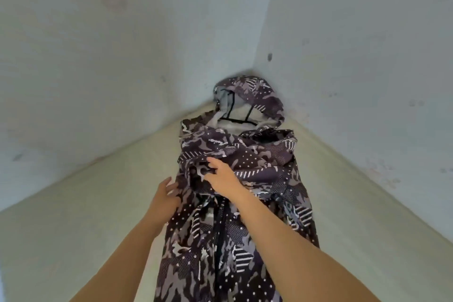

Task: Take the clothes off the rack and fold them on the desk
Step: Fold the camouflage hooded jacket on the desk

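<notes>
A dark purple-and-grey camouflage hooded jacket (245, 203) lies lengthwise on the cream desk (85, 203), hood toward the corner of the walls, zipper facing up. A black hanger (235, 115) shows inside the hood opening. My right hand (220, 174) lies on a folded-in sleeve across the jacket's chest, fingers spread and pressing the cloth. My left hand (166, 193) touches the jacket's left edge with relaxed, slightly bent fingers.
Two pale blue-white walls (122, 44) meet in a corner right behind the hood. The desk surface stretches left and right of the jacket. No rack is in view.
</notes>
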Demonstrator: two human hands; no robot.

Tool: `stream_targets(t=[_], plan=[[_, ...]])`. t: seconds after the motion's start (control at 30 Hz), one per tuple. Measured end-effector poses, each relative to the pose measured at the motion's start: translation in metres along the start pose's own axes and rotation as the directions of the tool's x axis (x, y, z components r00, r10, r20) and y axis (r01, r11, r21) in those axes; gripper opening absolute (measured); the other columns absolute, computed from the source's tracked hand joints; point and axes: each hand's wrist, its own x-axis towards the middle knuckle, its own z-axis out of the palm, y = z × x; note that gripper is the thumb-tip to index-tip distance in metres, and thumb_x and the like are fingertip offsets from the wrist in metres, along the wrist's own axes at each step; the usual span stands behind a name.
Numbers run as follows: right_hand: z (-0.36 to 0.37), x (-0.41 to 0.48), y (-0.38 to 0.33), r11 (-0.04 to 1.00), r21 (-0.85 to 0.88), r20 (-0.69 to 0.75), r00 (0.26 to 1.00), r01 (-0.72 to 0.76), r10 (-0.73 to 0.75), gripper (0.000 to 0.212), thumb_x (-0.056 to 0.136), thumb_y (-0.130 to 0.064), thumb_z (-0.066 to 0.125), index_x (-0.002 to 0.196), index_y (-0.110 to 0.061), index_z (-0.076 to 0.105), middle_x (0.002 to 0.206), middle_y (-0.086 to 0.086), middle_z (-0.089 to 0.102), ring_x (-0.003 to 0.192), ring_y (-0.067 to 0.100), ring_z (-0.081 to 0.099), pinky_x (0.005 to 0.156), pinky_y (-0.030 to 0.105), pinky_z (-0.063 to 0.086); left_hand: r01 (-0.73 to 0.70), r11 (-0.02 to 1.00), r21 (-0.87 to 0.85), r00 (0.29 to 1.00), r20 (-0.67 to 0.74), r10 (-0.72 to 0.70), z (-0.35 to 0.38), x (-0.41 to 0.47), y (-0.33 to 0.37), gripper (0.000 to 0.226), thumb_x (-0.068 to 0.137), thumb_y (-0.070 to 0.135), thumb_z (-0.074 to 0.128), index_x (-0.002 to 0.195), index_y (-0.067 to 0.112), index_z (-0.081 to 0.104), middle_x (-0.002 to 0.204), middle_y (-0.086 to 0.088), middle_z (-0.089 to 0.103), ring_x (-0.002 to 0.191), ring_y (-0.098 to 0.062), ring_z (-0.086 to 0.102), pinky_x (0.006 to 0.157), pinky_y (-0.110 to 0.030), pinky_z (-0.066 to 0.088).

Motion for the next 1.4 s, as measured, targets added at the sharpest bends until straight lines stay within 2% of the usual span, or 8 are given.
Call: stream_targets(t=[0.1, 0.37, 0.47, 0.73, 0.87, 1.0, 1.23, 1.4], plan=[[-0.006, 0.001, 0.027, 0.994, -0.102, -0.055, 0.998, 0.029, -0.034, 0.045, 0.097, 0.001, 0.040, 0.136, -0.018, 0.051, 0.148, 0.000, 0.037, 0.091, 0.003, 0.051, 0.066, 0.011, 0.041, 0.063, 0.997, 0.039, 0.998, -0.010, -0.063, -0.003, 0.004, -0.003, 0.078, 0.088, 0.003, 0.061, 0.151, 0.017, 0.017, 0.146, -0.007, 0.040, 0.120, -0.024, 0.050, 0.086, -0.034, 0.046], [-0.077, -0.006, 0.068, 0.968, -0.242, -0.372, 0.915, 0.067, -0.157, 0.035, 0.095, 0.001, 0.041, 0.102, -0.023, 0.065, 0.117, -0.005, 0.057, 0.084, 0.002, 0.055, 0.073, 0.011, 0.041, -0.249, 0.861, 0.443, 0.921, -0.168, 0.353, 0.032, 0.044, 0.018, 0.074, 0.082, 0.026, 0.072, 0.145, 0.019, 0.034, 0.145, -0.003, 0.037, 0.129, -0.020, 0.040, 0.110, -0.042, 0.034], [-0.113, -0.013, 0.085, 0.953, -0.301, -0.497, 0.851, 0.011, -0.167, 0.036, 0.093, 0.004, 0.041, 0.102, -0.021, 0.065, 0.112, -0.006, 0.057, 0.101, 0.005, 0.053, 0.087, 0.017, 0.041, -0.142, 0.877, 0.459, 0.885, -0.338, 0.320, 0.025, 0.064, 0.031, 0.030, 0.087, 0.002, 0.051, 0.114, 0.008, 0.062, 0.117, -0.015, 0.063, 0.109, -0.031, 0.057, 0.096, -0.041, 0.044], [-0.184, 0.025, 0.102, 0.817, -0.574, -0.428, 0.870, -0.054, -0.244, 0.072, 0.079, 0.019, 0.041, 0.142, -0.016, 0.041, 0.147, 0.006, 0.036, 0.132, 0.027, 0.037, 0.110, 0.038, 0.032, -0.047, 0.921, 0.386, 0.631, -0.703, 0.327, 0.016, 0.057, 0.023, 0.073, 0.070, -0.017, 0.047, 0.137, 0.012, 0.034, 0.133, -0.024, 0.038, 0.114, -0.041, 0.042, 0.097, -0.046, 0.035], [-0.191, 0.065, 0.101, 0.730, -0.682, -0.389, 0.873, -0.057, -0.295, 0.074, 0.082, 0.014, 0.048, 0.146, -0.021, 0.034, 0.154, 0.003, 0.027, 0.137, 0.027, 0.029, 0.109, 0.045, 0.034, -0.317, 0.456, 0.832, 0.577, -0.213, 0.789, 0.064, 0.042, 0.032, 0.072, 0.066, -0.017, 0.047, 0.130, 0.016, 0.048, 0.130, -0.015, 0.043, 0.120, -0.032, 0.037, 0.106, -0.049, 0.031], [-0.214, 0.093, 0.109, 0.548, -0.836, -0.213, 0.933, -0.021, -0.289, 0.025, 0.094, -0.012, 0.055, 0.115, -0.025, 0.060, 0.136, -0.002, 0.051, 0.136, 0.021, 0.031, 0.103, 0.041, 0.029, -0.616, 0.218, 0.757, 0.658, 0.342, 0.671, 0.125, 0.064, 0.048, 0.046, 0.088, 0.004, 0.055, 0.131, 0.021, 0.051, 0.131, 0.006, 0.053, 0.126, -0.012, 0.045, 0.115, -0.029, 0.027], [-0.255, 0.110, 0.097, 0.453, -0.859, 0.047, 0.917, 0.240, -0.396, 0.040, 0.093, -0.054, 0.049, 0.074, -0.022, 0.063, 0.056, -0.012, 0.050, 0.053, 0.002, 0.044, 0.078, 0.031, 0.042, -0.481, 0.231, 0.846, 0.857, 0.398, 0.328, 0.170, 0.139, 0.071, 0.065, 0.088, 0.055, 0.056, 0.142, 0.024, 0.039, 0.135, 0.000, 0.053, 0.133, -0.020, 0.040, 0.119, -0.039, 0.016], [-0.263, 0.123, 0.105, 0.644, -0.759, -0.431, 0.817, -0.097, -0.384, 0.032, 0.085, -0.060, 0.059, 0.083, -0.028, 0.061, 0.074, -0.008, 0.061, 0.073, 0.018, 0.055, 0.086, 0.032, 0.039, -0.395, 0.172, 0.902, 0.855, 0.293, 0.429, 0.173, 0.158, 0.091, 0.024, 0.098, 0.042, 0.045, 0.089, 0.025, 0.057, 0.090, 0.004, 0.064, 0.089, -0.020, 0.062, 0.091, -0.037, 0.039]])
